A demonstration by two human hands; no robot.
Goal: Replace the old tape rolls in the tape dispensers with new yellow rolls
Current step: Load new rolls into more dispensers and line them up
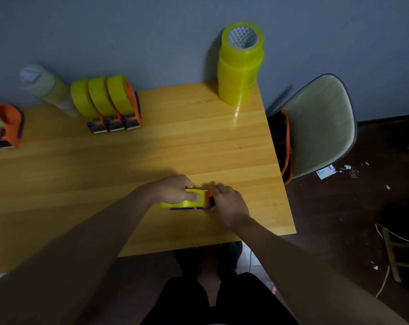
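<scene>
Left hand (173,190): curls over a yellow roll (183,201), thumb pressed on its side
Right hand (229,202): fingers bent around the orange dispenser (207,200), covering most of it
Roll and dispenser: on the table (198,141) near its front edge, right of centre
Back edge: three loaded dispensers (109,104) side by side; a pale roll stack (48,87) just left
Back right corner: tall stack of yellow rolls (241,66)
Left edge: another dispenser (4,125), cut off and blurred
Beside the table: chair (323,123)
</scene>
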